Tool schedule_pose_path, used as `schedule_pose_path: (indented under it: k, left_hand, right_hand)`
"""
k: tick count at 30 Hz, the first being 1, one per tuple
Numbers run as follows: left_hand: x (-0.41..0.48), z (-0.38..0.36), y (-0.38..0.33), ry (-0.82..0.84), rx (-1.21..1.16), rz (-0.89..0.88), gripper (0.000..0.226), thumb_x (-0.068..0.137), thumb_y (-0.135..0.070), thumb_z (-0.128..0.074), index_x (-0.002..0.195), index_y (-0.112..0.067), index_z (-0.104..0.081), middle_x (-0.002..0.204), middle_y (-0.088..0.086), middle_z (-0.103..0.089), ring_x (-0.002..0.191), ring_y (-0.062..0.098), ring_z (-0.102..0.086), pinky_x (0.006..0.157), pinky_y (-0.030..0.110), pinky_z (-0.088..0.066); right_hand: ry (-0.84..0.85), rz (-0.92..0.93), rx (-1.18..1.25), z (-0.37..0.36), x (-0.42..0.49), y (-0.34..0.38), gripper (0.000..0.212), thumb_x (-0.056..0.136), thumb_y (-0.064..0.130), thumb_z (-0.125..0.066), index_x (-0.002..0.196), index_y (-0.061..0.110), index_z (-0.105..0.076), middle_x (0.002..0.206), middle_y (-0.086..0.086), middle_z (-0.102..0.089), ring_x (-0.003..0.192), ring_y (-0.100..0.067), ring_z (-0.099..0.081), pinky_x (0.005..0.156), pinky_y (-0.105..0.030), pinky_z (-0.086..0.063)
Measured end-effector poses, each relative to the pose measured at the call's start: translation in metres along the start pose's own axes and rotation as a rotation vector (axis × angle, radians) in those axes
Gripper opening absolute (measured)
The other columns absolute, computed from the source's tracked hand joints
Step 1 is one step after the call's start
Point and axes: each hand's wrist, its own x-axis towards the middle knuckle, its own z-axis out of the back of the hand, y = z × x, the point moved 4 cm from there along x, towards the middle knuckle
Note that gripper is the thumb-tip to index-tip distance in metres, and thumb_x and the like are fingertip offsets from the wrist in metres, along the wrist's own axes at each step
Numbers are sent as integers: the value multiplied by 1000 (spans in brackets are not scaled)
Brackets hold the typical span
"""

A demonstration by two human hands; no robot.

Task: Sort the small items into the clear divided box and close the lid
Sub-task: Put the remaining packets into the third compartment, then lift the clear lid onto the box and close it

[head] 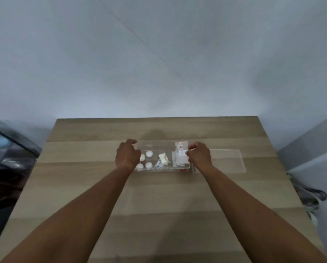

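While both forearms reach out from the near edge of the table [164,196], the work sits well forward at its middle: the clear divided box [161,168] lies lengthwise across the view with its lid [227,160] flat on the wood just to its right, not yet fitted. Four white balls [149,154] fill the left compartment, some small printed packets [163,159] lie in the middle one, and the right one holds a clear packet with a red mark [180,149], its far end sticking up above the back wall.

The left hand [127,155] rests over the box's left end, fingers curled loosely; whether its grip presses the wall or only hovers cannot be told. The right hand [199,154] is at the right end, thumb and fingertips pressed together on the edge of the clear packet.

The step in hand appears to be settling that packet into its compartment. Done well, it would be pushed down flat below the rim while the left hand steadies the box, since anything standing proud would likely keep the lid from seating. Both wrists are level and palms face down.
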Motion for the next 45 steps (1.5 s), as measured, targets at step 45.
schedule_pose_path:
  k: [45]
  left_hand:
    - [-14,1,23,26,-66,140,40,82,-6,-54,119,-19,-63,123,12,-65,109,29,-62,86,35,-49]
  right_hand:
    - [3,281,-209,-2,-5,-29,36,93,8,-47,126,12,-58,129,-7,-60,119,-23,-55,98,-28,-39]
